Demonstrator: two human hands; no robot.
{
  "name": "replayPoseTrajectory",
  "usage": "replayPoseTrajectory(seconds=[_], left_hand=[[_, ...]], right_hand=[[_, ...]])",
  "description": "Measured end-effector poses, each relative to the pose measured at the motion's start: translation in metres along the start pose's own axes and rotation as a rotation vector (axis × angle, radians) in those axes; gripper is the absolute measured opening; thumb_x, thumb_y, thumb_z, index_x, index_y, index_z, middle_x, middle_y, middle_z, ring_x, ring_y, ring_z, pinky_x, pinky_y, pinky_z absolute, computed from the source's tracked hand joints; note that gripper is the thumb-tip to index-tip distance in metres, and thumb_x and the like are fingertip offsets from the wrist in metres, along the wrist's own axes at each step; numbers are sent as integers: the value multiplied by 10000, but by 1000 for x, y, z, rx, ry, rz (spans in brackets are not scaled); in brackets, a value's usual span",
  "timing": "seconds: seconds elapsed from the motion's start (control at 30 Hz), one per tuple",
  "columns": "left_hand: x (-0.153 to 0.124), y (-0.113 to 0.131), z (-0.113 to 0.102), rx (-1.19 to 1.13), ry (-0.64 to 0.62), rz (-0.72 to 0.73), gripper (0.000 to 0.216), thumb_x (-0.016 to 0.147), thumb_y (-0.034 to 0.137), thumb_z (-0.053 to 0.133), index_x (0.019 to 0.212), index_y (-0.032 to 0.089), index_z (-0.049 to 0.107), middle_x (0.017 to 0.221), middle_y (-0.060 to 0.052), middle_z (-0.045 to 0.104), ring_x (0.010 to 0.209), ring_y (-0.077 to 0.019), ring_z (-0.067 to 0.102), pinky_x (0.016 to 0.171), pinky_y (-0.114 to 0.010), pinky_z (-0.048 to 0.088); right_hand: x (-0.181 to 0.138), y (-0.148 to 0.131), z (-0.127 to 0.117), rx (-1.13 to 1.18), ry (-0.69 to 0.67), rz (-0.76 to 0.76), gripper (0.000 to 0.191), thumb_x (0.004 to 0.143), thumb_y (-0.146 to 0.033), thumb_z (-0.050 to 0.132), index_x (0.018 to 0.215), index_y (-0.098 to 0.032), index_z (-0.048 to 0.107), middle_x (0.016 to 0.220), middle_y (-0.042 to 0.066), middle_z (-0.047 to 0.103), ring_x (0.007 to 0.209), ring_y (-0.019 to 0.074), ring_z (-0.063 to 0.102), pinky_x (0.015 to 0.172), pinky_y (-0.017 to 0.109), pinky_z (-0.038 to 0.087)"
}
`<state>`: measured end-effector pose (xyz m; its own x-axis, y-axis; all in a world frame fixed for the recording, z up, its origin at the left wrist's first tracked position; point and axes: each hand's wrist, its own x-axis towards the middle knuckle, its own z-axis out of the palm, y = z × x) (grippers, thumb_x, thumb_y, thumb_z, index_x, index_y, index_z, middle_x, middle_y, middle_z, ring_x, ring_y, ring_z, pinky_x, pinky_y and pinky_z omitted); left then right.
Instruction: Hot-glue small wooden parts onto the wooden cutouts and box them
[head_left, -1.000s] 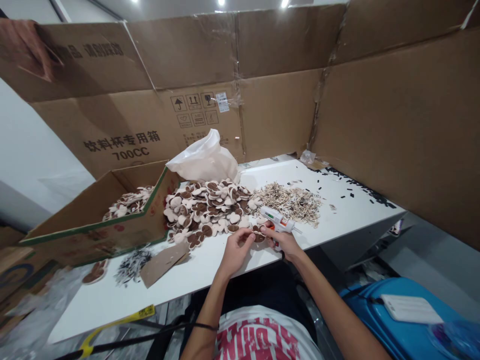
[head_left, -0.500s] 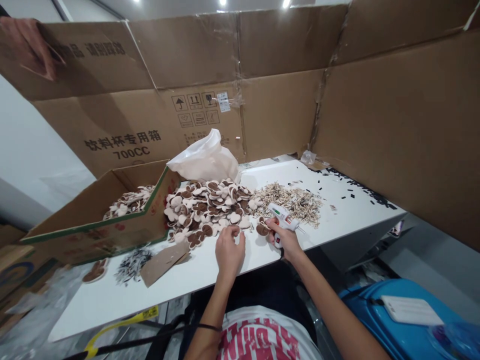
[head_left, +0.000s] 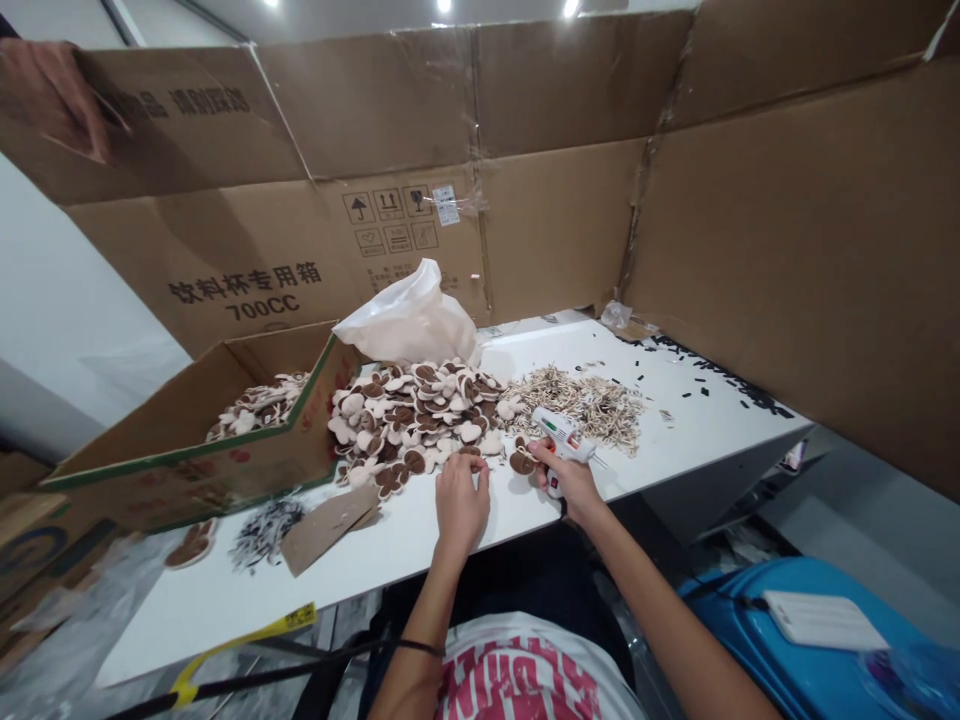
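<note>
My right hand [head_left: 568, 478] grips a white glue gun [head_left: 561, 436] and also pinches a brown plush piece [head_left: 522, 461] at its fingertips. My left hand [head_left: 460, 496] rests on the white table [head_left: 420, 545] with its fingers curled over a piece at the near edge of the pile of brown-and-cream plush pieces [head_left: 412, 415]. A heap of small pale bits [head_left: 585, 400] lies just behind the glue gun.
An open cardboard box [head_left: 187, 450] holding more plush pieces stands at the left. A white plastic bag [head_left: 409, 320] sits behind the pile. A cardboard scrap [head_left: 326, 525] and dark bits [head_left: 262, 525] lie near the front. Tall cardboard walls [head_left: 787, 250] enclose the table; a blue case [head_left: 787, 640] is at lower right.
My hands have parted: the left moved away from the right to the edge of the pile, while the right keeps the glue gun and brown piece.
</note>
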<state>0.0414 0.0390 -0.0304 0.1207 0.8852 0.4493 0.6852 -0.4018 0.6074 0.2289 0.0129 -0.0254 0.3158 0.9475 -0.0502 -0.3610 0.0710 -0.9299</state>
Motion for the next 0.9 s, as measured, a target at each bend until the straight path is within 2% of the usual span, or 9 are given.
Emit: replayPoseTrajectory(seconds=[0.17,0.37,0.47,0.57,0.77,0.9], left_hand=[[-2,4,-4,-33,-82,36,91,978,218,548,935,231,627,998,-74,676,990,-277,633,905,-407,435],[-6,14,-13,-329,-221,25,123,1022,317,528,985,246,621,915,-38,689,833,-219,640,776,-320,445],[-5,20,-16,-388,-221,37,113,994,319,579,957,233,643,870,-26,685,755,-189,607,732,-297,434],[-5,26,-19,-405,-193,78,108,991,305,583,976,225,655,899,-25,691,762,-177,597,746,-293,448],[-8,28,-23,-366,9,252,64,987,207,580,981,217,643,892,-20,669,777,-162,585,770,-295,478],[-9,30,-23,-381,-37,299,34,976,199,615,966,216,643,875,-18,670,766,-159,589,765,-295,493]], right_hand=[[1,3,-1,-14,-3,-9,493,679,-595,902,841,-220,626,532,-50,588,388,108,490,383,223,375],[2,3,0,-18,-2,-14,481,688,-572,903,837,-218,613,504,-54,572,385,110,468,391,231,377],[2,3,0,-16,-7,-21,472,700,-568,900,846,-219,617,491,-59,562,385,111,467,391,226,376],[1,3,0,-29,15,-18,484,690,-577,905,842,-215,623,495,-55,570,383,108,473,389,220,374],[0,0,2,-33,11,-14,500,663,-582,915,835,-213,625,512,-46,588,394,117,487,402,232,402],[-1,1,2,-35,-7,-26,488,675,-579,909,830,-214,625,528,-46,590,396,119,493,397,239,400]])
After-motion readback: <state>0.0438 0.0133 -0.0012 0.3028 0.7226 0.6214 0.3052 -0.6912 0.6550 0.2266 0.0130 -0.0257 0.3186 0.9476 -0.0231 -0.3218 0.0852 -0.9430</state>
